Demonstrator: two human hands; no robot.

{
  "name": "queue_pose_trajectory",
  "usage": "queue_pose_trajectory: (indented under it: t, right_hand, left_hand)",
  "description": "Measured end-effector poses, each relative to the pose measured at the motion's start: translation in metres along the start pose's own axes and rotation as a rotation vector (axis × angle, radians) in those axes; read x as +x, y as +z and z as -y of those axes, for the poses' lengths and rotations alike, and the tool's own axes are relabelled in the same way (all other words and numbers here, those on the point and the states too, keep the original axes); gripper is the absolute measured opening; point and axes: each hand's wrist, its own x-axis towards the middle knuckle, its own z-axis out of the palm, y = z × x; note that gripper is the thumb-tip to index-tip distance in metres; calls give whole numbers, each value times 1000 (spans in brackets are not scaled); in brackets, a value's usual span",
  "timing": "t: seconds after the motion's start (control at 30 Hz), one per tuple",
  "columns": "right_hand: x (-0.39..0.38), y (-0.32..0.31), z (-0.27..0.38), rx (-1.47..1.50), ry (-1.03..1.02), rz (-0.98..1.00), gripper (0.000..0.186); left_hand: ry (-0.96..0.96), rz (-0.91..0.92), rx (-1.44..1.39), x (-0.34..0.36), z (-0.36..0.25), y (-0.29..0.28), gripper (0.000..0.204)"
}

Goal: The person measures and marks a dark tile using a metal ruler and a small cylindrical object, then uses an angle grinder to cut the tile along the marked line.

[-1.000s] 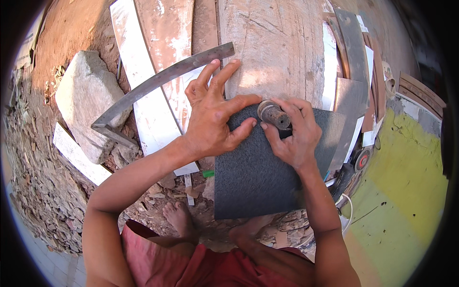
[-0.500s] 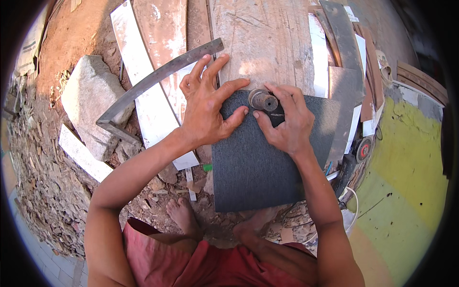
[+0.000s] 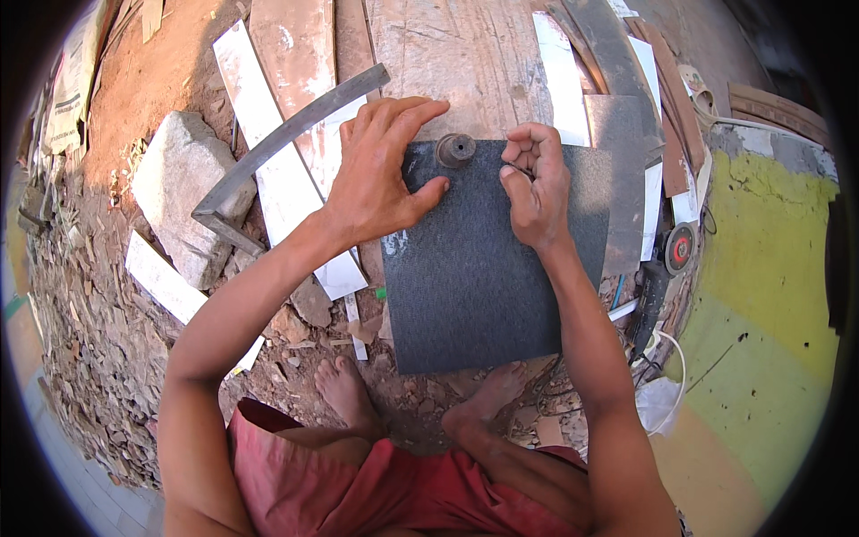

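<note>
A short rusty metal cylinder [image 3: 456, 150] stands on the upper edge of a dark grey textured sheet [image 3: 479, 286], which lies across a pale worn board [image 3: 456, 67]. My left hand [image 3: 385, 166] is open left of the cylinder, thumb low over the sheet and fingers reaching toward the board, not gripping the cylinder. My right hand [image 3: 537, 188] is closed right of the cylinder, apart from it, with a small thin dark item at its fingertips, too small to name.
A bent flat metal bar [image 3: 291, 134] lies near a large rock [image 3: 179, 179] and white strips [image 3: 268, 116] at left. Metal offcuts [image 3: 608, 179], an angle grinder [image 3: 649, 304] and its white cable lie right, beside a yellow painted surface [image 3: 761, 313]. Rubble [image 3: 89, 376] covers the lower left.
My right hand has let go of the cylinder, moved right and curled its fingers. The cylinder now stands free. My left hand stays open; the view has shifted, showing more of my feet.
</note>
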Motion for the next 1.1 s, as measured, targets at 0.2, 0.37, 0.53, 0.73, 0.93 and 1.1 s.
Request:
queue_pose_trajectory:
  t: [0.2, 0.37, 0.53, 0.73, 0.93, 1.1]
  right_hand:
    - [-2, 1, -5, -10, -3, -17, 31]
    - [-3, 3, 8, -88, 97, -46, 26]
    - [-1, 1, 29, -182, 237, -40, 22]
    - [-3, 0, 26, -202, 214, -77, 20]
    - [-7, 1, 22, -220, 122, -74, 17]
    - [-5, 3, 15, -244, 86, -60, 13]
  left_hand:
    - [-38, 77, -20, 5, -6, -1, 70]
    - [-37, 141, -29, 10, -8, -5, 68]
    - [-57, 146, -53, 16, -14, 0, 64]
    - [-110, 145, -26, 21, -26, -4, 55]
    - [-125, 140, -19, 23, -25, 1, 47]
    - [-166, 117, -56, 24, -28, 2, 38]
